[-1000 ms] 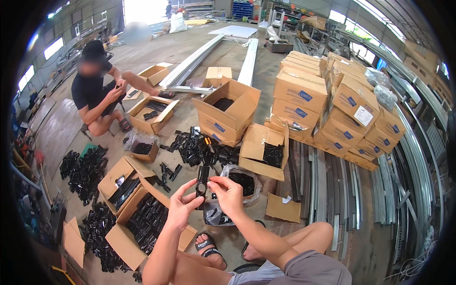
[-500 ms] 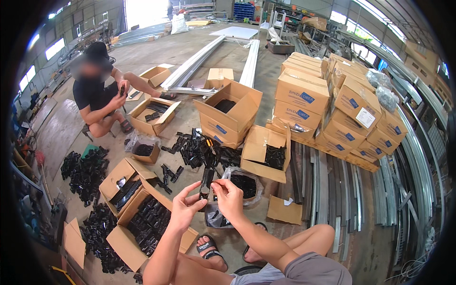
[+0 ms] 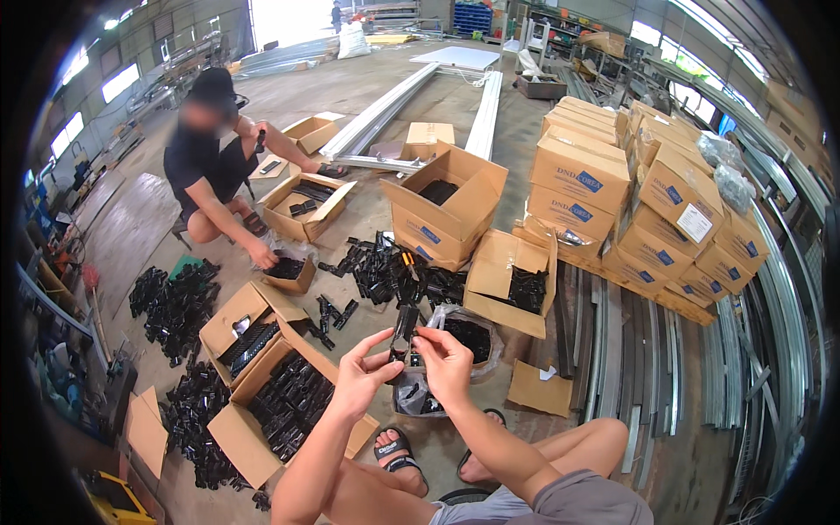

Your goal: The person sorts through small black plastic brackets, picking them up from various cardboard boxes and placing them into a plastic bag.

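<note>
In front of my knees, my left hand (image 3: pixel 367 372) grips the lower end of a long black plastic part (image 3: pixel 405 325), held upright. My right hand (image 3: pixel 446 357) has its thumb and forefinger pinched together at the right edge of that part; whether a small piece is also between them is hidden. Just beyond and below my hands stand an open box with a clear plastic liner (image 3: pixel 482 360), full of small black pieces, and another bag-lined container (image 3: pixel 409 395). On my left an open carton (image 3: pixel 234 418) is packed with rows of similar black parts.
Loose black parts (image 3: pixel 385 267) lie heaped on the floor, with more piles (image 3: pixel 175 306) at the left. A co-worker (image 3: pixel 206 166) sits at far left, one hand in a small box (image 3: pixel 296 282). Stacked cartons (image 3: pixel 577 171) and metal profiles (image 3: pixel 647 376) are on the right.
The co-worker has lowered one hand from the black part into the small box, keeping the part raised in the other. My view has shifted slightly left; my hands keep their hold.
</note>
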`<action>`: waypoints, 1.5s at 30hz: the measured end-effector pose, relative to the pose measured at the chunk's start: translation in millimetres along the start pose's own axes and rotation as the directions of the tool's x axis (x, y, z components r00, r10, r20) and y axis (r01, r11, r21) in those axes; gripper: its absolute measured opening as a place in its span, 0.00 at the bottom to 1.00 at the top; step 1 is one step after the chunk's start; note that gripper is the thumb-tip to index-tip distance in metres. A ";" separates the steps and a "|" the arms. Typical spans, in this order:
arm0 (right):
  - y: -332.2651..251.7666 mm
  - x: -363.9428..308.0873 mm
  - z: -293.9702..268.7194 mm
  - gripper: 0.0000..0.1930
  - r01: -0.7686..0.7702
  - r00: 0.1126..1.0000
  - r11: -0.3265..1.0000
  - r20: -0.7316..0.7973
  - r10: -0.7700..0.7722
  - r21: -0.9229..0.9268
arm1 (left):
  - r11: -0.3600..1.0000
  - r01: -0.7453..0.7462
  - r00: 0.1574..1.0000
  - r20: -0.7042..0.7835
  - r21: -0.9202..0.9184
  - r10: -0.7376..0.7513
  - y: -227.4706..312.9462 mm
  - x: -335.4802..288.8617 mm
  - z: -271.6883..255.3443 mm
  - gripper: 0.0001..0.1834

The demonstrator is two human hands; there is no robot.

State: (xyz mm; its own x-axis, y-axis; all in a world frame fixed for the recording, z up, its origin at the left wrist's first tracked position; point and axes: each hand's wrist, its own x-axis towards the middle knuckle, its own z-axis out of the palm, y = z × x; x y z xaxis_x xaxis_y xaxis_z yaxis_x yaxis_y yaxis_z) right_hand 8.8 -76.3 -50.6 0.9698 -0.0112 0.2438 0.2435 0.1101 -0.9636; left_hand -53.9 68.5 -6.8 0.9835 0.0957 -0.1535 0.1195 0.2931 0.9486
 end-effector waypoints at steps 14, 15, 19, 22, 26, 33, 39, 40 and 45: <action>3.4 1.4 -5.5 0.08 0.291 0.957 0.953 0.018 -0.290 -0.082 | 0.994 0.066 0.997 0.039 -0.088 -0.062 0.2 -4.1 -3.2 0.34; 3.0 1.7 -6.2 0.08 0.304 0.953 0.948 0.029 -0.303 -0.095 | 0.993 0.071 0.997 0.038 -0.091 -0.068 0.1 -4.7 -3.3 0.34; 2.1 2.1 -7.2 0.07 0.297 0.955 0.948 0.052 -0.293 -0.116 | 0.991 0.096 0.995 0.025 -0.097 -0.094 2.2 -7.4 -2.6 0.34; -1.7 1.4 -7.8 0.06 0.248 0.969 0.961 0.054 -0.243 -0.121 | 0.990 0.092 0.996 0.024 -0.104 -0.090 2.2 -8.0 -1.6 0.33; -11.7 2.7 -11.1 0.07 0.251 0.968 0.948 0.075 -0.241 -0.194 | 0.998 0.020 0.999 0.040 -0.066 -0.017 -0.7 -7.6 1.7 0.33; -7.6 3.3 -7.1 0.17 0.206 0.973 0.922 0.170 -0.157 -0.327 | 0.999 -0.040 0.996 0.076 -0.005 0.041 -0.6 -10.6 2.6 0.33; -7.3 1.5 -19.3 0.12 0.162 0.967 0.969 0.225 -0.118 -0.186 | 0.998 -0.069 0.991 0.112 -0.011 0.069 -1.3 -8.6 4.5 0.32; -2.6 1.3 -16.4 0.10 0.252 0.949 0.949 0.241 -0.204 -0.192 | 0.997 -0.076 0.990 0.122 -0.008 0.076 -3.6 -8.1 1.0 0.32; 1.5 3.0 -17.6 0.09 0.178 0.939 0.919 0.339 -0.052 -0.353 | 0.997 -0.075 0.987 0.141 -0.027 0.078 -1.2 -11.5 -3.7 0.33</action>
State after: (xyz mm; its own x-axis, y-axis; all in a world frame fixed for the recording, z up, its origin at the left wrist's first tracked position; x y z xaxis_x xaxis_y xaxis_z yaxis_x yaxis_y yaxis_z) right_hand 12.4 -93.6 -53.2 0.8927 0.3212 0.3160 0.4021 -0.2515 -0.8804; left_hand -65.9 70.5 -7.2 0.9991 -0.0171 -0.0383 0.0417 0.3105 0.9497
